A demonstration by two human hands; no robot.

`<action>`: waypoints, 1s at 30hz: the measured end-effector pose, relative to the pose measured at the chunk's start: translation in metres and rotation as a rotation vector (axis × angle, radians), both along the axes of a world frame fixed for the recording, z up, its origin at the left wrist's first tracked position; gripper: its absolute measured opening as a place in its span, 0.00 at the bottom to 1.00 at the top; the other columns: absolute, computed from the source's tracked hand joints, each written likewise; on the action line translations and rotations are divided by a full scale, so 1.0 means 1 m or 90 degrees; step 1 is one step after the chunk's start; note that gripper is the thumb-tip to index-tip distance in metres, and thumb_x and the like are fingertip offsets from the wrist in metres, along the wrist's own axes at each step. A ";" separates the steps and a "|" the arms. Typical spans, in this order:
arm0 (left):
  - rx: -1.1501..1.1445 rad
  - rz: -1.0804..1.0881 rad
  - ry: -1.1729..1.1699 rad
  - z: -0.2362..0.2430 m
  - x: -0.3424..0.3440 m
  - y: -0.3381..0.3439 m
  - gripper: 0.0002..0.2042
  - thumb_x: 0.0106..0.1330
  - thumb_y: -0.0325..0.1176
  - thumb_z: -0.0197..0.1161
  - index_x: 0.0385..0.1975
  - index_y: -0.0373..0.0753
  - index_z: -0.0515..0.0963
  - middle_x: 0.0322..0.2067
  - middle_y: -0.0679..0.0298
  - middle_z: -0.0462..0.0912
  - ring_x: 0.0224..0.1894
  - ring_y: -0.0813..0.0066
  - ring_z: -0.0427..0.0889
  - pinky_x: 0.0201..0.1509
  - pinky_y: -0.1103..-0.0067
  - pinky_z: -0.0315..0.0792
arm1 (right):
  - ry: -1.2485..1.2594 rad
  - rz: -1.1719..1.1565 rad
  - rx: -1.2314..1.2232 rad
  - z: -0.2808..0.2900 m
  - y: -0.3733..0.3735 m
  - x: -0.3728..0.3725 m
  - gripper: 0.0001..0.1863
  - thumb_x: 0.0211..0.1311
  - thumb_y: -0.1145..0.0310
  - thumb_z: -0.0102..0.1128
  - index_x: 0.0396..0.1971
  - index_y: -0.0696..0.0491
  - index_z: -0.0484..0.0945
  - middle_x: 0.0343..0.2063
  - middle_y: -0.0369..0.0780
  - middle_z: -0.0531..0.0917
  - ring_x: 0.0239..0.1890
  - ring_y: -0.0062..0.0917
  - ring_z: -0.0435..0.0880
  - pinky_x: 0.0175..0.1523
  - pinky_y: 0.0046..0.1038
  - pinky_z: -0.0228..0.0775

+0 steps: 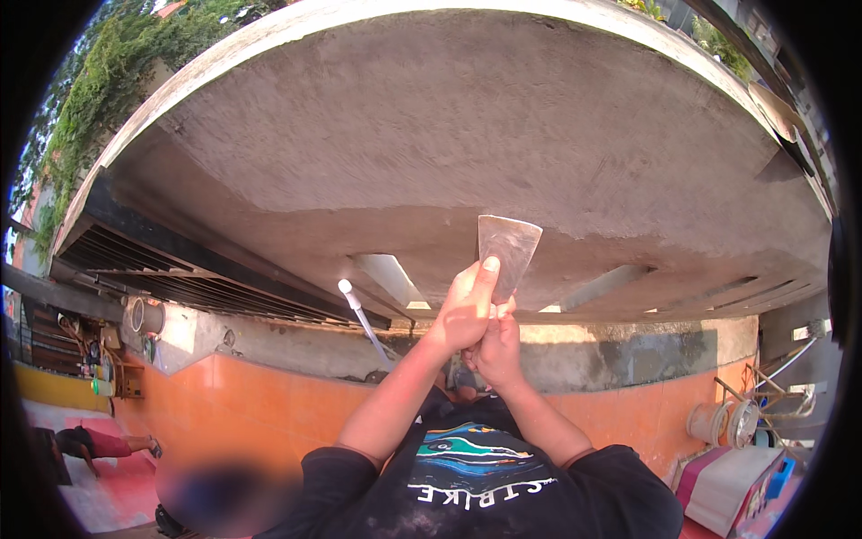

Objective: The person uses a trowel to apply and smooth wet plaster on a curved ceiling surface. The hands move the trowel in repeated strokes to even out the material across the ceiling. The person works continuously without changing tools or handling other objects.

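Note:
A putty knife (508, 244) with a wide, stained metal blade is held up in front of the grey cement wall (431, 135). My left hand (465, 305) is closed on it, the thumb pressed flat against the base of the blade. Just below, my right hand (496, 349) is wrapped closed around the lower part, touching the left one. The handle is hidden by the fingers. Whether the blade's edge touches the wall cannot be made out.
Narrow slots, including one (393, 280), pierce the wall's lower part. A black metal grille (153, 260) runs along the left, with a white pole (361, 319) near it. Buckets (709, 422) stand at right on orange tiles (620, 422). Another person (108, 442) is at far left.

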State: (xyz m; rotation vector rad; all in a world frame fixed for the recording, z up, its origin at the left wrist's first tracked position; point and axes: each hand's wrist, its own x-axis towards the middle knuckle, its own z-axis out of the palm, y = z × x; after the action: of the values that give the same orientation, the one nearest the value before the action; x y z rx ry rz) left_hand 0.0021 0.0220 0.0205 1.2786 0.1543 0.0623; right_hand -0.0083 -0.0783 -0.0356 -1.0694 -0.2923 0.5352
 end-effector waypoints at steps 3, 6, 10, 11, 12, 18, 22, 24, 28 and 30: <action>-0.006 0.016 -0.083 0.031 0.011 0.005 0.27 0.75 0.58 0.41 0.35 0.34 0.69 0.23 0.66 0.72 0.23 0.82 0.69 0.27 0.82 0.66 | -0.088 -0.022 0.034 0.023 0.012 0.019 0.19 0.76 0.51 0.42 0.34 0.53 0.67 0.15 0.32 0.71 0.13 0.13 0.68 0.16 0.18 0.59; -0.020 0.009 -0.158 0.064 0.023 0.006 0.26 0.77 0.55 0.41 0.36 0.33 0.69 0.22 0.66 0.71 0.23 0.81 0.69 0.28 0.82 0.66 | -0.112 -0.032 0.095 0.051 0.011 0.036 0.24 0.75 0.46 0.41 0.35 0.55 0.69 0.14 0.33 0.72 0.11 0.14 0.67 0.13 0.19 0.57; -0.045 -0.088 -0.118 0.067 0.008 -0.005 0.24 0.77 0.53 0.41 0.37 0.33 0.69 0.26 0.65 0.72 0.24 0.82 0.68 0.28 0.83 0.66 | -0.079 0.021 0.072 0.058 -0.013 0.016 0.22 0.75 0.47 0.41 0.38 0.54 0.68 0.15 0.34 0.72 0.12 0.15 0.68 0.13 0.18 0.56; -0.063 -0.078 -0.084 0.059 0.001 -0.008 0.24 0.78 0.52 0.40 0.37 0.33 0.69 0.25 0.65 0.72 0.23 0.82 0.68 0.28 0.83 0.66 | -0.052 0.013 0.046 0.053 -0.015 0.004 0.21 0.75 0.48 0.41 0.39 0.53 0.67 0.15 0.34 0.71 0.12 0.15 0.68 0.13 0.18 0.56; -0.070 -0.068 -0.003 0.050 -0.004 -0.010 0.23 0.78 0.50 0.39 0.37 0.33 0.69 0.24 0.65 0.72 0.23 0.82 0.68 0.29 0.82 0.66 | -0.038 0.014 0.048 0.045 -0.016 -0.003 0.20 0.76 0.48 0.41 0.39 0.52 0.67 0.16 0.35 0.71 0.12 0.16 0.69 0.13 0.18 0.57; -0.049 0.007 0.036 0.006 -0.011 -0.006 0.21 0.78 0.46 0.38 0.36 0.34 0.69 0.22 0.65 0.71 0.22 0.81 0.68 0.29 0.82 0.67 | 0.102 0.011 0.014 0.016 -0.013 -0.018 0.14 0.77 0.52 0.41 0.39 0.48 0.63 0.16 0.36 0.70 0.11 0.18 0.68 0.13 0.19 0.59; -0.026 -0.013 0.030 0.007 -0.005 -0.001 0.21 0.78 0.47 0.39 0.35 0.34 0.69 0.22 0.65 0.72 0.22 0.81 0.68 0.28 0.82 0.66 | 0.113 0.005 0.023 0.015 -0.008 -0.014 0.14 0.78 0.55 0.39 0.37 0.51 0.64 0.17 0.35 0.70 0.12 0.16 0.68 0.15 0.19 0.60; -0.012 -0.016 0.038 0.010 -0.006 0.002 0.21 0.78 0.47 0.39 0.35 0.33 0.69 0.22 0.65 0.72 0.22 0.81 0.68 0.28 0.82 0.66 | 0.106 0.010 0.007 0.013 -0.003 -0.016 0.16 0.77 0.52 0.39 0.39 0.51 0.66 0.16 0.36 0.70 0.12 0.18 0.68 0.13 0.19 0.59; -0.008 -0.043 0.013 0.025 -0.006 0.009 0.24 0.78 0.51 0.39 0.35 0.33 0.69 0.22 0.65 0.72 0.23 0.82 0.69 0.28 0.81 0.66 | 0.019 -0.014 -0.007 0.019 0.009 -0.011 0.19 0.77 0.52 0.38 0.37 0.53 0.67 0.15 0.36 0.70 0.11 0.17 0.68 0.13 0.19 0.59; -0.026 -0.019 0.006 0.039 0.001 0.009 0.25 0.77 0.53 0.39 0.34 0.33 0.69 0.22 0.65 0.72 0.23 0.82 0.69 0.28 0.81 0.66 | -0.074 -0.027 -0.021 0.031 0.010 0.005 0.20 0.78 0.52 0.38 0.36 0.54 0.68 0.14 0.35 0.71 0.10 0.17 0.68 0.13 0.19 0.59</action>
State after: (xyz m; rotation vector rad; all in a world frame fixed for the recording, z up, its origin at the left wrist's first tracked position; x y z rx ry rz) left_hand 0.0029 0.0311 0.0599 1.2405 0.1439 0.0269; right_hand -0.0034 -0.0679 -0.0048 -1.1378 -0.3629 0.4412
